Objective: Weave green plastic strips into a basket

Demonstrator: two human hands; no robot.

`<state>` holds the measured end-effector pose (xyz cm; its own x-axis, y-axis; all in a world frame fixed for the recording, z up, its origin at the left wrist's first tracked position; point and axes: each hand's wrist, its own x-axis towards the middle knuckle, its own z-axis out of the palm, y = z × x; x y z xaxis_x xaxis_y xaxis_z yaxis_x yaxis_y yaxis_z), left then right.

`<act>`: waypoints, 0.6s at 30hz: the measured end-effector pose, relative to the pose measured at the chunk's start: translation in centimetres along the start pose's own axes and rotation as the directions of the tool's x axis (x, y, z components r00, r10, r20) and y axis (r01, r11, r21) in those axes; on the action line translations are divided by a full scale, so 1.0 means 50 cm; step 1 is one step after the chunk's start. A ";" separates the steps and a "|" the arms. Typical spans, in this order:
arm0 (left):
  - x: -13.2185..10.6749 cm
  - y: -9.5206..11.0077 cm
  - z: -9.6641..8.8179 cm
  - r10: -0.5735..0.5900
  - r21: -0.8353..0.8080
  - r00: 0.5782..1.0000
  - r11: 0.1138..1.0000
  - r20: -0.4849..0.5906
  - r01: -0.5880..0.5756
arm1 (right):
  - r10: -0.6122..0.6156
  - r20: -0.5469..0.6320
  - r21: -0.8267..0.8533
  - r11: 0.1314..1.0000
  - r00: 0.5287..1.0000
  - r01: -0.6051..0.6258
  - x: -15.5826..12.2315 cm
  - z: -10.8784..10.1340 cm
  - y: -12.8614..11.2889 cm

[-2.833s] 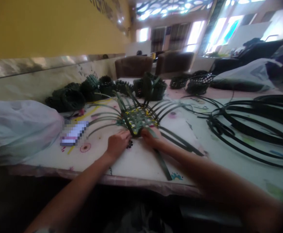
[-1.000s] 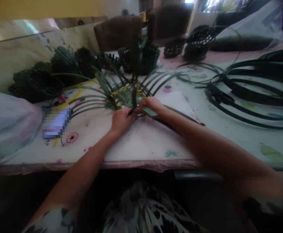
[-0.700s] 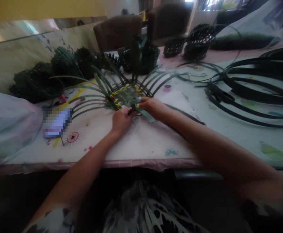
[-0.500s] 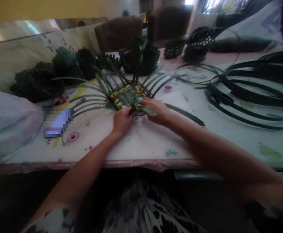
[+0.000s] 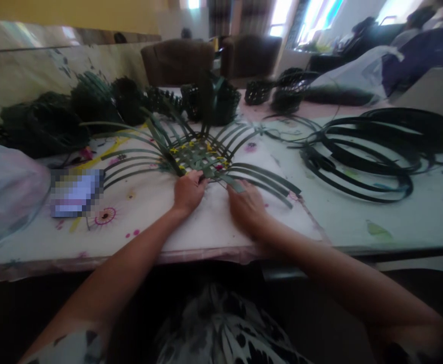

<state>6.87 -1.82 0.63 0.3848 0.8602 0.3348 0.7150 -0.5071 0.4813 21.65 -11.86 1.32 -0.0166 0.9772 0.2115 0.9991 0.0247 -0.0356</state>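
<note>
A woven base of flat green strips [image 5: 197,151] lies on the table, its loose strip ends fanning outward. Small yellow ties [image 5: 210,147] mark its edges. My left hand [image 5: 189,191] is closed on the near corner of the weave, thumb and fingers pinched together. Just to the right, my right hand [image 5: 245,205] has its fingers curled round the end of a green strip [image 5: 233,183] that points toward me. The undersides of both hands' fingers are hidden.
Coils of dark green strip [image 5: 358,156] lie at the right. Dark woven baskets [image 5: 221,98] line the back, a clear plastic bag [image 5: 9,192] bulges at the left, and a blurred-out flat object [image 5: 78,193] lies beside it. Chairs [image 5: 178,60] stand behind.
My right hand has drawn back toward me and slightly down, away from the weave's middle. My left hand stays at the near corner. The camera view has shifted right.
</note>
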 end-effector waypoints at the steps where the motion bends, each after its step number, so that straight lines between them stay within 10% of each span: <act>1: 0.000 0.000 0.000 -0.007 0.002 1.000 1.000 0.002 0.007 | -0.002 -0.024 -0.002 1.000 1.000 0.002 -0.002 0.002 0.005; 8: 0.000 -0.007 0.007 -0.038 -0.061 0.999 0.997 -0.037 0.036 | 0.049 -0.309 0.339 0.939 0.950 0.062 -0.006 0.016 0.055; 15: -0.001 -0.008 0.007 0.003 -0.064 0.999 0.998 -0.039 -0.005 | 0.318 -0.260 0.938 0.305 0.912 0.161 0.030 0.035 0.067; 18: -0.001 -0.007 0.007 0.018 -0.057 0.999 0.998 -0.038 -0.020 | 0.323 -0.248 0.948 0.276 0.913 0.160 0.038 0.035 0.064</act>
<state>6.80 -1.67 0.18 0.3747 0.8483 0.3741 0.6729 -0.5264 0.5197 24.76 -9.54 -0.11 0.3175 0.8481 0.4242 0.2347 0.3632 -0.9017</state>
